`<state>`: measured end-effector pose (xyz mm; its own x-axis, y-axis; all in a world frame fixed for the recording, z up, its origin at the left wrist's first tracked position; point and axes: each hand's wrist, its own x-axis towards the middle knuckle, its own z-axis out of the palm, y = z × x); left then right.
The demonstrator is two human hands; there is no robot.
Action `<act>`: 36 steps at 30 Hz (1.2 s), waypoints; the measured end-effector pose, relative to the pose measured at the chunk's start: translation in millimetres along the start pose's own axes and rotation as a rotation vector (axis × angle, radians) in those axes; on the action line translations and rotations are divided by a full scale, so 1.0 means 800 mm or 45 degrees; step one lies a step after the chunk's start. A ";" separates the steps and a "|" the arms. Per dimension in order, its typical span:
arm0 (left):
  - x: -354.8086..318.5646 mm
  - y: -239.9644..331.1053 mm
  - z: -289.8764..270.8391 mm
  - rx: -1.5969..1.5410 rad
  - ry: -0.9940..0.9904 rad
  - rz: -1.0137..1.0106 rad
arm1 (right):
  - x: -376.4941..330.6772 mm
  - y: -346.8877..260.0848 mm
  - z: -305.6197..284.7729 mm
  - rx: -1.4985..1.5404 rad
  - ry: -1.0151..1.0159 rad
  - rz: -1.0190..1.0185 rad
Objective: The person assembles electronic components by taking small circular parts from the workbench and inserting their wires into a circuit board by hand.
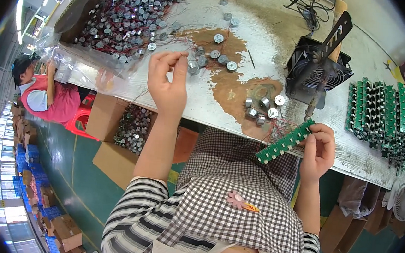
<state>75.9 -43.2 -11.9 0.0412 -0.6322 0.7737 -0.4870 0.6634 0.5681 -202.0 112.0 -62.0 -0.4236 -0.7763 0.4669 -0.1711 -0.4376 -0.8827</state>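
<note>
Up on the worn table (250, 15), the left hand (168, 82) is raised with thumb and forefinger pinched narrow at the tips; a thin red wire seems to run from them, but whether they truly grip it I cannot tell. Just beyond those fingertips lies a loose cluster of small round metal parts (213, 57) with red leads, scattered over a brown bare patch of the tabletop.

The right hand (318, 153) is closed on the end of a long green board (285, 141), holding it tilted over the table's near edge, its lower end out past the rim above the checked apron (235, 197). A second small group of round parts (261, 110) sits just beside the board's upper end.

At the far left of the table a shallow cardboard tray (78, 7) lined with clear plastic is packed with many more of the same round parts. Below the table, on the floor, an open cardboard box (132, 127) also holds a heap of them.

To the right, a stack of green boards (381, 118) stands in rows on the table, with a black fan (315, 71) between it and the loose parts. A person in a pink top (51, 96) sits at the left.
</note>
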 end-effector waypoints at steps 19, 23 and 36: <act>-0.055 0.123 0.086 -0.914 -1.142 -1.128 | -0.010 0.000 0.012 0.003 -0.054 -0.022; -0.064 0.118 0.096 -0.748 -1.162 -0.820 | -0.005 -0.005 0.012 -0.079 -0.041 -0.044; -0.054 0.131 0.113 -0.820 -1.174 -1.018 | 0.002 -0.019 0.017 -0.086 0.002 -0.030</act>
<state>-56.1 17.3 -11.0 -0.5943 -0.7917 -0.1415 -0.1088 -0.0953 0.9895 -187.9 110.9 -47.3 -0.4204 -0.7652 0.4876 -0.2404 -0.4242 -0.8731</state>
